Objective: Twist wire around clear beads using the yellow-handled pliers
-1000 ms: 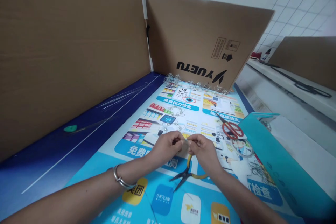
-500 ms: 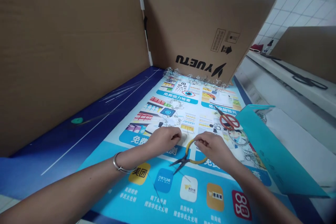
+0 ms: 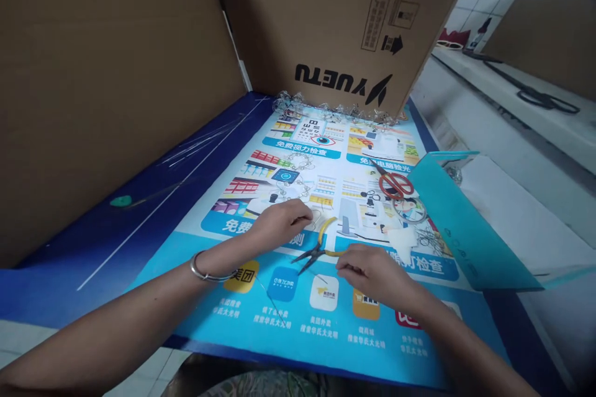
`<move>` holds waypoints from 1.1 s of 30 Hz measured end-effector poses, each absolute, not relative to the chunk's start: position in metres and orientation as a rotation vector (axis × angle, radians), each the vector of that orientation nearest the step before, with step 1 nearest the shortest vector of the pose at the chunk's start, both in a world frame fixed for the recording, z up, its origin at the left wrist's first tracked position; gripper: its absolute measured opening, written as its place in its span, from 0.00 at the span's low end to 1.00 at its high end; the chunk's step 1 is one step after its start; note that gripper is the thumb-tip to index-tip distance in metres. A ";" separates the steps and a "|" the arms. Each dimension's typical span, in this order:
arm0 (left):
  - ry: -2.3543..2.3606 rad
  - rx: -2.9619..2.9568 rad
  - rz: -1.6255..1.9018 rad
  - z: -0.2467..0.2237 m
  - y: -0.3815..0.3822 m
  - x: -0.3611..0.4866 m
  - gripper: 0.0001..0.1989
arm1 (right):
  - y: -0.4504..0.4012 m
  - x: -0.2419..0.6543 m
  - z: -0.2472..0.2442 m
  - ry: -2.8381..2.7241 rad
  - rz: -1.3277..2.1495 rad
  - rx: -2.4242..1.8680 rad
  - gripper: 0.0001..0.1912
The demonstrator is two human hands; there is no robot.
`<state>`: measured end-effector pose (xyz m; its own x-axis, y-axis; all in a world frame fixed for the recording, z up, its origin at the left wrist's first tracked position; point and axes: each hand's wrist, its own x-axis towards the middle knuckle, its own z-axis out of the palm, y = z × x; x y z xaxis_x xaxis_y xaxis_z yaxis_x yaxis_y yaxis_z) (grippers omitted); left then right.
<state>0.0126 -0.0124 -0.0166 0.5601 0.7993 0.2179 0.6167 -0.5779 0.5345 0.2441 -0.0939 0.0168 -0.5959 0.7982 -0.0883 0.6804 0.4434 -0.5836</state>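
My left hand (image 3: 285, 223) has its fingers pinched together above the printed sheet (image 3: 186, 260); whatever is between them is too small to make out. Beside those fingertips lie yellow-handled pliers (image 3: 315, 252), jaws pointing left and slightly open. My right hand (image 3: 365, 270) is closed at the end of the pliers' lower handle, and its fingertips hide what they hold, if anything. A thin dark wire (image 3: 270, 299) rests below the pliers. Coils of clear beads (image 3: 300, 189) lie beyond my left hand.
Red-handled scissors (image 3: 395, 185) and a clear ring (image 3: 410, 211) lie to the right, near thin wires (image 3: 431, 239) and a teal folder (image 3: 465, 229). Large cardboard panels (image 3: 344, 25) stand behind and left. Black scissors (image 3: 544, 99) rest on a ledge. A green item (image 3: 121, 201) lies left.
The view has tilted downward. My right hand has moved from the pliers' upper handle to beside the lower handle. My left hand stays pinched near the pliers.
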 end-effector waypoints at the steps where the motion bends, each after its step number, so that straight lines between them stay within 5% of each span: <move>1: 1.147 2.388 0.662 -0.014 -0.015 0.011 0.07 | -0.096 0.246 0.016 -2.492 0.905 -1.273 0.09; 19: 1.758 1.922 0.812 -0.041 -0.146 -0.056 0.11 | -0.115 0.263 -0.008 -2.619 1.013 -0.670 0.03; 33: 1.730 1.977 0.872 -0.035 -0.141 -0.056 0.08 | -0.127 0.247 -0.017 -2.935 0.234 -0.558 0.05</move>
